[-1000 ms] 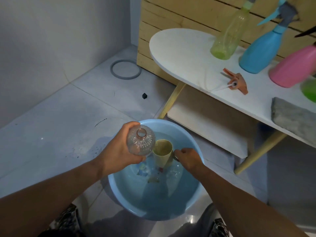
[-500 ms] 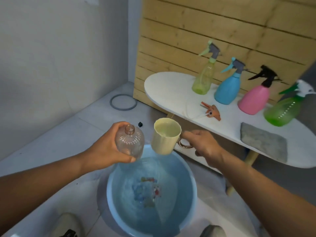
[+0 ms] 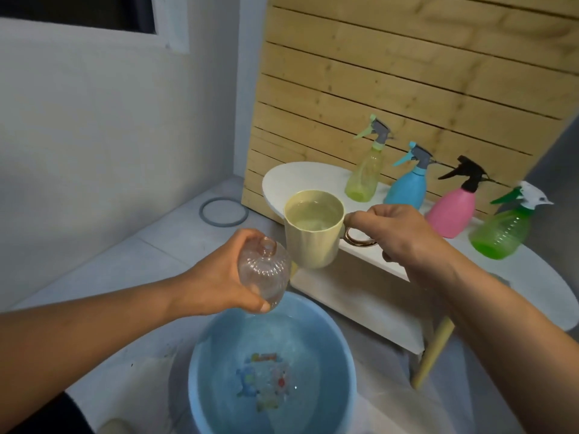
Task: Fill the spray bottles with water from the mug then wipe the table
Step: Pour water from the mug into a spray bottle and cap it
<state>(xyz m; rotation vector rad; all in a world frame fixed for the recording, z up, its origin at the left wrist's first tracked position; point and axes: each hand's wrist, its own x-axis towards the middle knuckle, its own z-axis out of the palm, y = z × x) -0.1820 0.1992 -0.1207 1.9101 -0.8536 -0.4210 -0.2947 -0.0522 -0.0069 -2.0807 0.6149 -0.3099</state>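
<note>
Cream mug (image 3: 313, 228) pinched by our right hand (image 3: 404, 238), we should tip slowly into the clear bottle (image 3: 263, 272) our left hand (image 3: 219, 277) grips, over the basin (image 3: 200, 364).

White oval counter (image 3: 300, 177) and tiled floor (image 3: 131, 264), with what each one carries.
On the counter, four spray bottles stand upright in a row along the wooden slat wall: a yellow-green bottle (image 3: 363, 177), a blue bottle (image 3: 407, 189), a pink bottle (image 3: 451, 214) and a green bottle (image 3: 501, 236) (each with its trigger head on). The floor carries a light blue basin (image 3: 341, 355) holding water, near the counter's wooden leg (image 3: 435, 355), and a grey ring (image 3: 224, 212) lying flat by the wall.
</note>
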